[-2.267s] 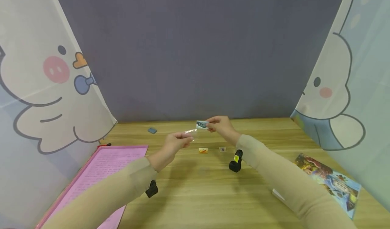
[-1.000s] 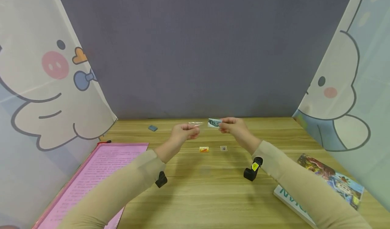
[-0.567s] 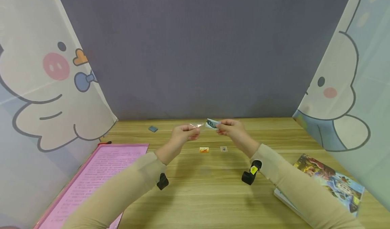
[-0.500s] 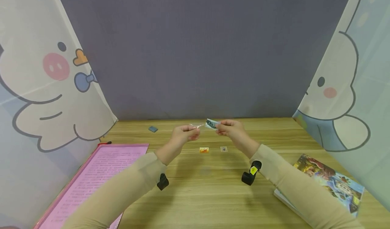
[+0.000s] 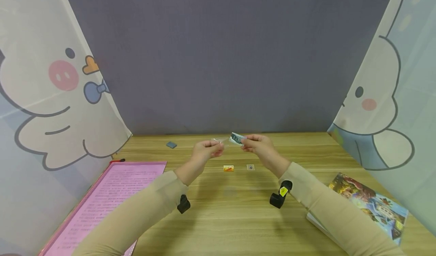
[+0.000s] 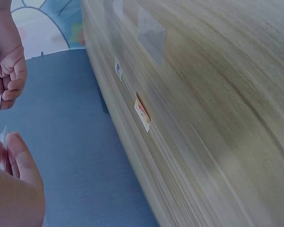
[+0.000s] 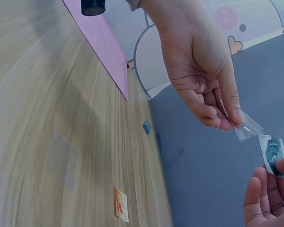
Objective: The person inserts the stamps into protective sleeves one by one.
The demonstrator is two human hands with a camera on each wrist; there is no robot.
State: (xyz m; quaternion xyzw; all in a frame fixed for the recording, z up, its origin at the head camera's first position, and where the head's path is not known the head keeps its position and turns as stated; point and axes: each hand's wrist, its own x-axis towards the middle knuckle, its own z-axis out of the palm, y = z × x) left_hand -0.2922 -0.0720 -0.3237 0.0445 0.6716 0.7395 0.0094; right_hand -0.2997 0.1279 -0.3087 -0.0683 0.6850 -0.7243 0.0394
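Note:
Above the table, my left hand (image 5: 206, 152) pinches a small clear plastic sleeve (image 7: 247, 128) between thumb and fingers. Facing it, my right hand (image 5: 258, 144) holds a blue-green postage stamp (image 7: 273, 149) with a white perforated border by one edge. The stamp is tilted, its free corner close to the sleeve's mouth in the right wrist view. On the wood below the hands lie a yellow-orange stamp (image 5: 228, 168) and a small pale square stamp (image 5: 250, 167). Part of the sleeve is hidden by the left fingers.
Flat on the table lies a clear sheet (image 7: 61, 158). At the back left sits a small blue-grey block (image 5: 171, 145). A pink zip folder (image 5: 136, 172) with printed pages covers the left side, and a colourful book (image 5: 378, 206) lies at right, partly under the right sleeve.
The hands first drew apart as the stamp moved right, away from the sleeve. Since then the right hand has tilted the stamp and brought it slightly back left. Little moves in the last half second.

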